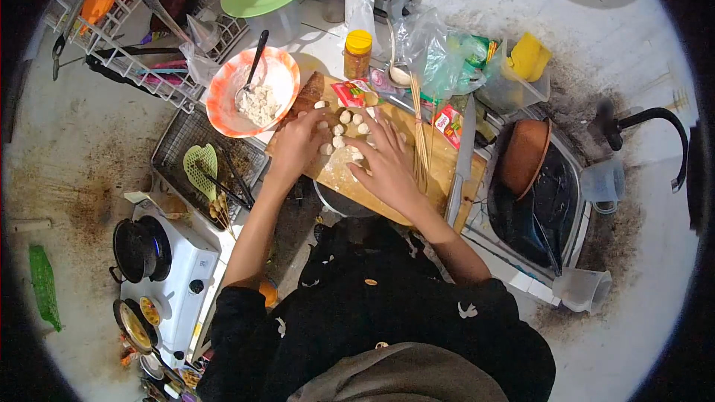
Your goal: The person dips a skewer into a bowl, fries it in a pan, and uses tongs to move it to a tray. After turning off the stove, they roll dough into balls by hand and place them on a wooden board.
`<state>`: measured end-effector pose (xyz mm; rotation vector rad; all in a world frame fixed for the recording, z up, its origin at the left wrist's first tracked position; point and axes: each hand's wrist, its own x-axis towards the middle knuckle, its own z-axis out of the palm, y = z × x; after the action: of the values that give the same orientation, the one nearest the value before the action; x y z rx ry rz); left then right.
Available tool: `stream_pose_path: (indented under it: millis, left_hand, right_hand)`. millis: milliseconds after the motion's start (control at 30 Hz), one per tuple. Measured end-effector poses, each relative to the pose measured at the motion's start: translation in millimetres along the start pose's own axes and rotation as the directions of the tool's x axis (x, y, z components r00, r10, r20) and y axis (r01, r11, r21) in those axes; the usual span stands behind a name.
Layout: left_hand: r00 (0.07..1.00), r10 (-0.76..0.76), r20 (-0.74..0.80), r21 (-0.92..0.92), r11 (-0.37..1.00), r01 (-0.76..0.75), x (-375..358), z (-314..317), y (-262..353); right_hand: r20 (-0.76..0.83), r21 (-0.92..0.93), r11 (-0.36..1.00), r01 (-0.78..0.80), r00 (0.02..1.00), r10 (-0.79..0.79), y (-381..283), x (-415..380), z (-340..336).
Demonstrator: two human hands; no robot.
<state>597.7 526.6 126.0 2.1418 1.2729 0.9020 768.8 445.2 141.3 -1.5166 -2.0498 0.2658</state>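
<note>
Several small white dough balls (pixel 339 129) lie grouped on a wooden cutting board (pixel 335 173) dusted with flour. My left hand (pixel 294 147) rests at the left side of the group, fingers stretched toward the balls. On the right, my right hand (pixel 387 166) lies over the board with its fingers spread, touching or just above the balls near it. Neither hand shows anything gripped, though the fingers hide some balls. A bundle of bamboo skewers (pixel 421 141) and a large knife (pixel 463 160) lie on the board right of my right hand.
An orange-rimmed bowl (pixel 217 110) holds white crumbly mix and a spoon. Behind the board stand a yellow-lidded jar (pixel 357 56), red seasoning packets (pixel 353 92) and plastic bags (pixel 432 52). A sink (pixel 555 179) is at right, a gas stove (pixel 182 253) at lower left.
</note>
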Motion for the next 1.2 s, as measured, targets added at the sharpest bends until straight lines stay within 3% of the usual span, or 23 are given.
stream_pose_path:
  millis: [67,200,267,500,567,667,700,767,800,833,867,900,933,967,1000,1067,1100,1133,1200]
  left_hand:
    - [0.986,-0.068,0.15,0.153,0.987,0.044,3,-2,4]
    - [0.988,0.007,0.152,0.051,0.999,-0.015,4,2,-3]
    - [0.951,0.309,0.02,0.136,0.942,-0.308,5,2,-6]
    - [0.965,0.238,0.108,0.112,0.962,-0.25,6,-10,-5]
    - [0.959,0.211,0.19,0.047,0.974,-0.223,8,-14,-4]
    - [0.942,0.225,0.25,0.087,0.963,-0.254,7,-21,-2]
    - [0.941,0.226,0.251,0.086,0.963,-0.255,5,-25,2]
    - [0.982,0.162,0.093,-0.031,0.987,-0.16,1,-39,18]
    - [0.982,0.165,0.093,-0.028,0.986,-0.163,-1,-35,22]
    - [1.0,-0.009,0.001,-0.45,0.893,0.009,-4,-25,29]
    - [0.978,-0.207,-0.005,-0.793,0.597,0.122,-5,-14,35]
    - [0.976,-0.198,0.085,-0.901,0.402,0.16,-6,-4,40]
    - [0.979,-0.133,0.153,-0.974,0.148,0.173,-7,6,51]
    - [0.968,-0.199,0.15,-0.984,0.064,0.165,-7,14,61]
    - [0.953,-0.264,0.15,-0.988,-0.018,0.151,-7,19,69]
    - [0.957,-0.281,0.072,-0.997,-0.058,0.058,0,19,80]
    - [0.952,-0.305,-0.001,-0.995,-0.096,-0.032,2,20,85]
    - [0.953,-0.303,0.0,-0.995,-0.097,-0.03,0,26,94]
    - [0.983,-0.089,-0.162,-0.876,0.471,-0.102,-13,35,111]
  right_hand:
    - [0.007,-0.027,0.999,0.024,1.0,-0.024,-3,9,4]
    - [0.018,-0.053,0.994,0.097,0.995,-0.096,-6,26,13]
    - [0.045,-0.145,0.981,0.132,0.991,-0.126,-5,32,17]
    - [0.078,-0.152,0.97,0.189,0.981,-0.179,2,35,26]
    - [0.043,-0.123,0.98,0.159,0.987,-0.155,2,32,19]
    - [0.004,-0.045,0.994,0.099,0.995,-0.099,4,27,11]
    - [0.004,-0.045,0.994,0.098,0.995,-0.098,4,25,6]
    - [0.013,0.178,0.984,-0.007,1.0,0.005,4,20,-4]
    - [0.009,0.178,0.984,-0.005,1.0,0.004,3,20,-8]
    - [0.028,0.293,0.955,-0.037,0.999,0.03,1,20,-11]
    - [0.052,0.402,0.913,-0.07,0.997,0.054,-2,20,-13]
    - [0.053,0.402,0.913,-0.073,0.997,0.056,-5,18,-13]
    - [0.069,0.391,0.92,-0.022,0.998,-0.006,-8,18,-13]
    - [0.084,0.381,0.924,0.031,0.994,-0.069,-12,17,-13]
    - [0.085,0.379,0.925,0.031,0.994,-0.068,-19,13,-14]
    - [-0.064,0.082,0.992,0.1,0.993,-0.095,-33,6,-15]
    - [-0.013,0.223,0.971,0.091,0.996,-0.09,-30,2,-6]
    - [-0.014,0.222,0.971,0.089,0.996,-0.088,-32,4,-4]
    - [-0.198,0.552,0.831,0.061,0.978,0.059,-36,13,-5]
